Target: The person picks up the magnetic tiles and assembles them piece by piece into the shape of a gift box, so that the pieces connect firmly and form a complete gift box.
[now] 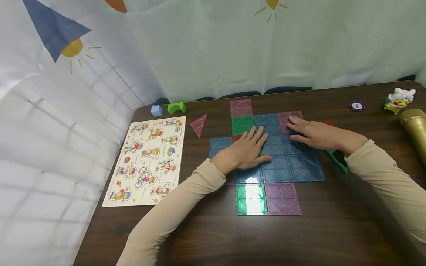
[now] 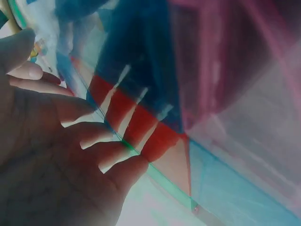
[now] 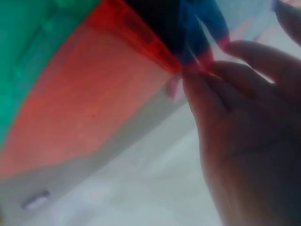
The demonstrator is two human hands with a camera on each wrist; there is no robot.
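Hands pressed flat on a patchwork of translucent magnetic tiles point(image 1: 283, 162) laid on the dark wooden table point(image 1: 332, 229). Left hand point(image 1: 244, 151) lies palm down, fingers straight and spread, on the blue tiles near the middle of the patchwork, gripping nothing. Right hand point(image 1: 313, 135) likewise lies flat with fingers extended toward the left, fingertips on a pink tile point(image 1: 287, 119) at the far right corner. Both forearms wear beige sleeves.

Counted in the head view: two green square tiles, three pink squares, one separate pink triangle point(image 1: 199, 125) left of the patchwork; the blue squares cannot be counted surely, as the hands cover several. Red pieces show only as slivers under each hand.

Left of the tiles lies one picture puzzle board point(image 1: 146, 160); beyond it, one blue block point(image 1: 156, 110) and one green arch block point(image 1: 176, 108). Both wrist views are blurred close-ups of coloured plastic.
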